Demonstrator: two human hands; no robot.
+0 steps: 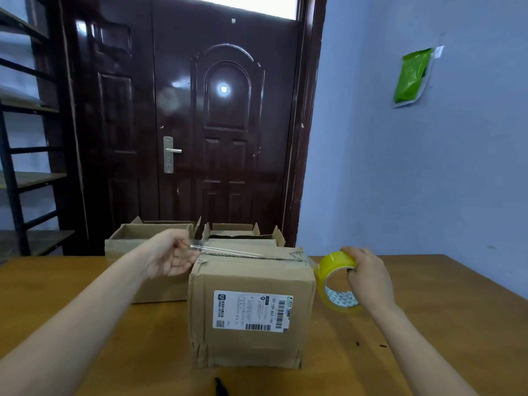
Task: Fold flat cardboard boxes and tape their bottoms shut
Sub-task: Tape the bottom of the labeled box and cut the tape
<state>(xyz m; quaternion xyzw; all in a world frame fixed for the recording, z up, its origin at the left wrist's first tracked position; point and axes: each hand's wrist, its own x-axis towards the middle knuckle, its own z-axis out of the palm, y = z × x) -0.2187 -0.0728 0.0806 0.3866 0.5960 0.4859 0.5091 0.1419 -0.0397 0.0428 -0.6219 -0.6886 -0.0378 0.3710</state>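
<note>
Your left hand [171,257] pinches the free end of the clear tape strip [225,250], stretched across the top seam of the folded box [251,307] sitting mid-table [85,287]. Your right hand [367,274] grips the yellow tape roll [337,281] just right of the box. Two open boxes [143,238] sit behind it.

A brown box [251,310] with a white label [251,310] sits on the wooden table [428,310]. The left hand [171,257] pinches the end of clear tape [225,250] stretched over the box top. The right hand [367,274] holds the yellow tape roll [337,281]. Open boxes [148,238] stand behind.
</note>
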